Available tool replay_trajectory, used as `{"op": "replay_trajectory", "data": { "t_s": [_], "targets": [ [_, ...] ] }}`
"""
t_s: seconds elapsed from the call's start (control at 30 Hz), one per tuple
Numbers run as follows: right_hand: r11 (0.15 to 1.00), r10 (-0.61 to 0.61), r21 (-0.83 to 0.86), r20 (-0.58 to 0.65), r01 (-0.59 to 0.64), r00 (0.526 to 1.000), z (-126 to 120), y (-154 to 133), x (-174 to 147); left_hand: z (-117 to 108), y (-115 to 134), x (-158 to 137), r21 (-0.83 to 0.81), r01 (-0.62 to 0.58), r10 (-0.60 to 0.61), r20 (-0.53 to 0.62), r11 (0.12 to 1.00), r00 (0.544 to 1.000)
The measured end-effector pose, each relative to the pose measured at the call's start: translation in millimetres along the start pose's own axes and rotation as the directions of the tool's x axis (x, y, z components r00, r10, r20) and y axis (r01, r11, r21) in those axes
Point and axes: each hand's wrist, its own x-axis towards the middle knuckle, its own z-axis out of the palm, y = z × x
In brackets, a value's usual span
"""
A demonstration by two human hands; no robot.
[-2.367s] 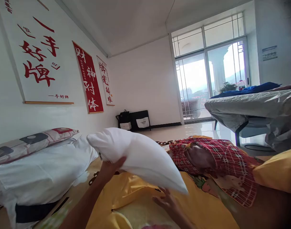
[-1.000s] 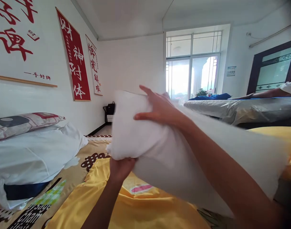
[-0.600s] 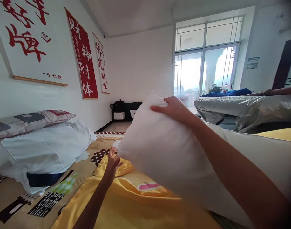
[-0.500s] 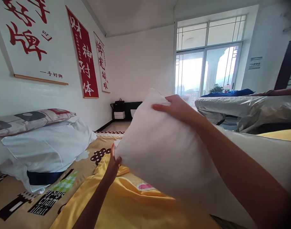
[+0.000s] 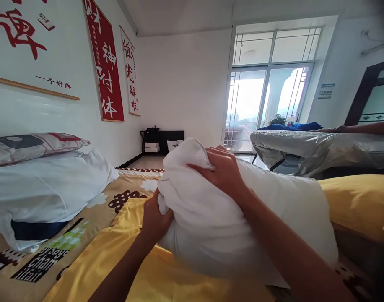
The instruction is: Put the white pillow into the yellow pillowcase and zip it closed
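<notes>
A plump white pillow [image 5: 207,218] is between my two hands, its near end bunched and creased. My left hand [image 5: 156,216] is closed on its left corner, the thumb pressed into the fabric. On the upper edge, my right hand [image 5: 221,167] grips a fold, fingers over the far side and thumb in front. Yellow cloth [image 5: 125,251] lies beneath the pillow, spread over a patterned bedsheet [image 5: 97,218]. More yellow fabric [image 5: 358,201] bulges beyond the pillow's right end.
At left, a patterned pillow [image 5: 37,147] rests on a heap of white bedding [image 5: 50,184]. A plastic-covered table [image 5: 305,140] stands at the back right, with blue cloth [image 5: 292,126] on it and a person's arm [image 5: 368,127] along its top. A black bag [image 5: 152,134] sits by the far wall.
The pillow's raised end has come down and crumpled between my hands. My right hand is lower, and my left hand has closed more firmly round the corner. The view has shifted slightly.
</notes>
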Motion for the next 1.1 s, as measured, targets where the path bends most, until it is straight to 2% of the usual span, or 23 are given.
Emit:
{"op": "replay_trajectory", "data": {
  "t_s": [0.07, 0.13, 0.2, 0.27, 0.33, 0.43, 0.57, 0.63, 0.73, 0.8, 0.9, 1.0, 1.1],
  "targets": [
    [0.981, -0.185, -0.068, -0.05, 0.182, 0.981, 4.5, -12.6, -16.6, 8.9, -14.3, 12.2, 0.092, 0.042, -0.046, 0.046, 0.995, 0.998],
    [0.944, -0.305, -0.144, -0.031, 0.298, 0.952, 12.2, -22.4, -33.8, 19.3, -32.5, 25.1, 0.226, 0.085, -0.119, 0.145, 0.97, 0.982],
    [0.917, -0.355, -0.18, 0.033, 0.355, 0.934, 22.6, -24.7, -49.1, 28.4, -52.7, 34.6, 0.34, 0.119, -0.202, 0.219, 0.933, 0.955],
    [0.921, -0.338, -0.166, 0.11, 0.353, 0.935, 33.9, -16.7, -60.4, 32.5, -71.8, 38.9, 0.403, 0.157, -0.27, 0.24, 0.902, 0.933],
    [0.953, -0.254, -0.122, 0.182, 0.278, 0.95, 44.0, 0.4, -66.6, 28.9, -85.4, 38.3, 0.453, 0.184, -0.329, 0.265, 0.872, 0.907],
    [0.996, -0.048, -0.062, 0.268, 0.067, 0.962, 54.8, 31.4, -67.5, 10.6, -86.7, 31.0, 0.466, 0.159, -0.35, 0.358, 0.871, 0.866],
    [0.982, 0.19, -0.031, 0.242, -0.188, 0.951, 57.8, 54.3, -61.5, -13.4, -58.5, 19.8, 0.236, -0.009, -0.119, 0.524, 0.972, 0.844],
    [0.971, 0.235, -0.016, 0.221, -0.237, 0.947, 51.6, 52.8, -60.0, -14.5, -45.3, 20.1, 0.19, -0.06, -0.044, 0.499, 0.98, 0.865],
    [0.974, 0.198, 0.072, 0.195, -0.216, 0.961, 29.9, 39.9, -63.3, -3.3, -40.5, 30.4, 0.194, -0.081, -0.007, 0.417, 0.978, 0.909],
    [0.985, 0.102, 0.124, 0.157, -0.122, 0.982, 10.4, 29.5, -68.6, 6.7, -45.0, 39.2, 0.103, -0.046, -0.005, 0.447, 0.994, 0.895],
    [0.994, -0.062, 0.092, 0.096, 0.053, 0.993, -12.3, 16.1, -77.3, 18.2, -51.9, 45.0, 0.025, 0.027, -0.036, 0.504, 0.999, 0.863],
    [0.989, -0.132, 0.067, 0.03, 0.13, 0.991, -13.1, 1.7, -86.8, 24.8, -55.5, 39.0, 0.012, 0.02, -0.023, 0.4, 1.0, 0.916],
    [0.986, -0.151, 0.067, -0.038, 0.154, 0.988, 6.4, -19.6, -104.4, 28.1, -64.2, 27.9, -0.017, 0.028, -0.023, 0.247, 0.999, 0.969]
  ]
}}
